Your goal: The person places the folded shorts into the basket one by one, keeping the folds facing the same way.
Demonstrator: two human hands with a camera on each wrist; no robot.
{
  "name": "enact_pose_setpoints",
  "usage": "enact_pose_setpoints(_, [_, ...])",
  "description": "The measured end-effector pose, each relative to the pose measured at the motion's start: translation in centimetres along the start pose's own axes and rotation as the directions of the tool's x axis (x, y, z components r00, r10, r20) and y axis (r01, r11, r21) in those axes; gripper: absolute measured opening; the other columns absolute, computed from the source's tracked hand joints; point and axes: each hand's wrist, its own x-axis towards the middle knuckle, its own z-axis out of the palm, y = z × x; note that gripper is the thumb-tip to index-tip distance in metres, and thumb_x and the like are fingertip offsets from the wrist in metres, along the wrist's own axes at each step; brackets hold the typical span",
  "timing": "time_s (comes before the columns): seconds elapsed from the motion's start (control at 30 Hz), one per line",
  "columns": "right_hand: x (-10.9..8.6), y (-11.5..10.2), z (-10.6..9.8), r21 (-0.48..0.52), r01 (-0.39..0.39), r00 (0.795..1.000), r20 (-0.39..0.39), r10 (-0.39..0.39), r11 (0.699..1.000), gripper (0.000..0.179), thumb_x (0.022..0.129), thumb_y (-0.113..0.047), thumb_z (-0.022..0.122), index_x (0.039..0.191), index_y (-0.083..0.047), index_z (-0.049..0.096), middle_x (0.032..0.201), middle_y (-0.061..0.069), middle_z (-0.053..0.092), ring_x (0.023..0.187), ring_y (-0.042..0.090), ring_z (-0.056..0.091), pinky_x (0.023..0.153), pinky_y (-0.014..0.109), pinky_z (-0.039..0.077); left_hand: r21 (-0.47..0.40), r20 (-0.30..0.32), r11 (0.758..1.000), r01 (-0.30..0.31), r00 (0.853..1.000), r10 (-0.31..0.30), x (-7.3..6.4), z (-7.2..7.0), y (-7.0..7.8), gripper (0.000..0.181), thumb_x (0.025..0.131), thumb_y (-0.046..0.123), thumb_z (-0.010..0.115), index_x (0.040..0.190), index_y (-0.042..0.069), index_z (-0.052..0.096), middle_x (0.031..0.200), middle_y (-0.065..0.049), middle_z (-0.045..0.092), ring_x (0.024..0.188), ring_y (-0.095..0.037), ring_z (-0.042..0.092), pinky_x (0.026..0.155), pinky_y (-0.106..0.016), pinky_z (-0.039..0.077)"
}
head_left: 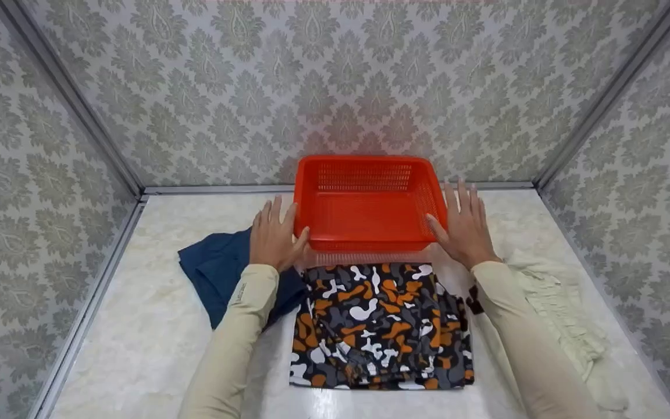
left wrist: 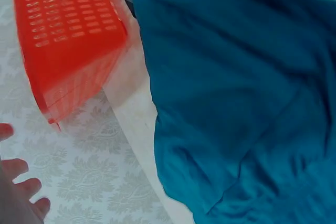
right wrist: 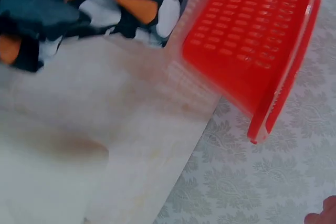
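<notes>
An empty red plastic basket (head_left: 364, 218) with slotted walls stands at the back middle of the table. At its left front corner is my left hand (head_left: 274, 240), fingers straight and pointing away, thumb overlapping the rim in the head view. My right hand (head_left: 467, 230) is spread at the right front corner, its thumb over the rim. Below the left wrist lies a folded dark blue cloth (head_left: 213, 267), which fills much of the left wrist view. A folded garment (head_left: 370, 326) with an orange, black, grey and white camouflage print lies in front of the basket.
To the right a pale cream gathered garment (head_left: 562, 314) lies partly under my right forearm. The pale marbled table (head_left: 131, 337) meets patterned wallpaper panels (head_left: 346, 75) behind and at both sides. Grey metal strips (head_left: 207, 190) run along the table's back edge.
</notes>
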Motion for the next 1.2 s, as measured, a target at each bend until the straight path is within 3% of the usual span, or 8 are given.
enact_pose_setpoints(0.13, [-1.0, 0.3, 0.1, 0.056, -0.024, 1.0, -0.015, 0.025, 0.998, 0.079, 0.102, -0.038, 0.058, 0.157, 0.005, 0.023, 0.162, 0.03, 0.02, 0.149, 0.048, 0.016, 0.12, 0.059, 0.016, -0.052, -0.065, 0.998, 0.017, 0.998, -0.02, -0.9, -0.2, 0.4, 0.032, 0.097, 0.023, 0.064, 0.121, 0.004, 0.07, 0.143, -0.024, 0.052, 0.126, -0.043, 0.05, 0.103, -0.056, 0.043])
enact_pose_setpoints(0.27, [-3.0, 0.7, 0.3, 0.145, -0.058, 0.997, -0.033, 0.064, 0.988, 0.074, 0.101, -0.032, 0.063, 0.155, 0.006, 0.028, 0.158, 0.03, 0.026, 0.145, 0.047, 0.026, 0.115, 0.061, 0.027, -0.123, -0.103, 0.992, 0.028, 0.994, -0.041, -3.0, -0.8, 1.3, 0.019, 0.095, 0.018, 0.068, 0.107, 0.006, 0.075, 0.127, -0.02, 0.061, 0.11, -0.039, 0.056, 0.088, -0.052, 0.049])
enact_pose_setpoints(0.4, [-5.4, 1.0, 0.6, 0.196, -0.072, 0.997, -0.019, 0.077, 0.978, 0.066, 0.101, -0.026, 0.063, 0.151, 0.006, 0.035, 0.155, 0.03, 0.031, 0.141, 0.048, 0.033, 0.11, 0.063, 0.033, -0.178, -0.068, 0.982, 0.064, 0.995, -0.078, -6.1, -1.1, 2.4, 0.017, 0.095, 0.021, 0.069, 0.104, 0.01, 0.078, 0.113, -0.013, 0.066, 0.097, -0.034, 0.057, 0.078, -0.046, 0.046])
enact_pose_setpoints(0.57, [-8.7, 1.0, 1.4, 0.23, -0.114, 0.993, 0.02, 0.113, 0.967, 0.056, 0.101, -0.023, 0.063, 0.146, 0.005, 0.044, 0.15, 0.029, 0.037, 0.136, 0.046, 0.039, 0.108, 0.062, 0.036, -0.242, 0.013, 0.956, 0.167, 0.986, -0.169, -10.2, -1.3, 3.9, 0.015, 0.094, 0.021, 0.071, 0.103, 0.012, 0.078, 0.101, -0.006, 0.07, 0.092, -0.027, 0.06, 0.08, -0.044, 0.049])
enact_pose_setpoints(0.73, [-11.6, 0.4, 2.4, 0.291, -0.202, 0.979, 0.1, 0.18, 0.935, 0.052, 0.102, -0.021, 0.062, 0.144, 0.004, 0.045, 0.145, 0.027, 0.042, 0.134, 0.043, 0.044, 0.108, 0.059, 0.038, -0.282, 0.115, 0.938, 0.204, 0.977, -0.178, -13.5, -1.2, 5.8, 0.016, 0.095, 0.025, 0.07, 0.105, 0.014, 0.077, 0.101, -0.002, 0.072, 0.091, -0.022, 0.063, 0.081, -0.042, 0.054])
enact_pose_setpoints(0.93, [-14.6, -0.7, 3.4, 0.302, -0.314, 0.945, 0.192, 0.265, 0.9, 0.054, 0.103, -0.024, 0.06, 0.146, 0.005, 0.043, 0.145, 0.029, 0.042, 0.133, 0.045, 0.044, 0.106, 0.061, 0.038, -0.304, 0.145, 0.943, 0.134, 0.985, -0.093, -16.3, -0.9, 7.6, 0.015, 0.095, 0.024, 0.072, 0.106, 0.016, 0.077, 0.103, 0.0, 0.071, 0.088, -0.017, 0.063, 0.077, -0.04, 0.054])
enact_pose_setpoints(1.03, [-15.8, -1.0, 3.7, 0.307, -0.386, 0.917, 0.231, 0.325, 0.87, 0.059, 0.102, -0.025, 0.061, 0.147, 0.007, 0.041, 0.145, 0.031, 0.041, 0.131, 0.046, 0.045, 0.105, 0.061, 0.038, -0.342, 0.163, 0.937, 0.073, 0.987, -0.017, -17.4, -0.5, 8.5, 0.017, 0.094, 0.023, 0.072, 0.11, 0.017, 0.077, 0.114, -0.003, 0.07, 0.101, -0.021, 0.064, 0.085, -0.043, 0.054])
enact_pose_setpoints(1.2, [-17.3, -1.5, 3.7, 0.338, -0.51, 0.855, 0.303, 0.421, 0.791, 0.07, 0.1, -0.026, 0.063, 0.15, 0.012, 0.032, 0.144, 0.036, 0.04, 0.13, 0.048, 0.044, 0.106, 0.061, 0.037, -0.411, 0.268, 0.911, 0.019, 0.958, 0.101, -19.2, 0.3, 9.9, 0.032, 0.097, 0.029, 0.069, 0.129, 0.025, 0.069, 0.147, -0.012, 0.053, 0.135, -0.036, 0.048, 0.104, -0.062, 0.041])
